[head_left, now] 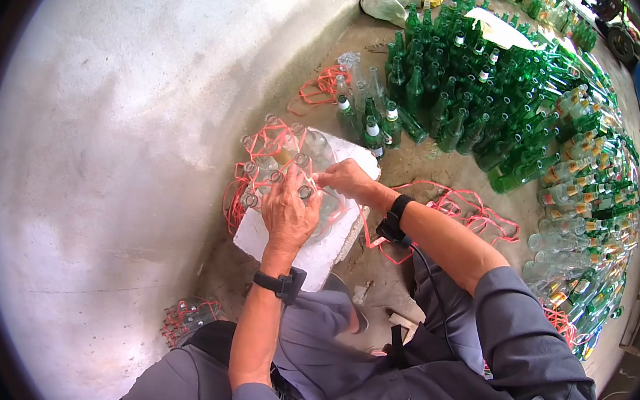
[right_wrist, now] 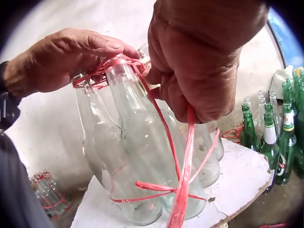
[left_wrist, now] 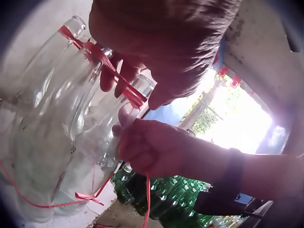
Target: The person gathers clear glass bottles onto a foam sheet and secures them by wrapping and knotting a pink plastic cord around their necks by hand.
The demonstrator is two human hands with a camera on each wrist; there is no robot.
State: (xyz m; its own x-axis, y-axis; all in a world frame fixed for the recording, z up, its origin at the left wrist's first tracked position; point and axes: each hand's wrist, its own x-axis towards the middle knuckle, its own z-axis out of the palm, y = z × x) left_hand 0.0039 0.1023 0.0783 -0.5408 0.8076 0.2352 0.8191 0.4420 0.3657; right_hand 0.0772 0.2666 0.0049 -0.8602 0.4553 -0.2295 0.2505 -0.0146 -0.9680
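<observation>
A bundle of clear glass bottles (right_wrist: 135,118) stands upright on a white board (head_left: 255,239). Red plastic twine (right_wrist: 187,156) circles the bottles low down, with a knot in front, and also loops around their necks. Over the near necks, my left hand (head_left: 289,210) pinches the twine at the bottle mouths, its fingers bent down among the necks in the left wrist view. Close beside it, my right hand (head_left: 345,179) grips the twine in curled fingers, and a strand hangs from the fist. Part of the right fingertips is hidden behind the hand in the right wrist view.
Many green bottles (head_left: 448,107) crowd the floor to the right, with clear ones among them. Loose red twine (head_left: 460,208) lies on the floor right of the board. A smaller tied bottle bundle (head_left: 194,315) stands at lower left, near the wall (head_left: 106,157).
</observation>
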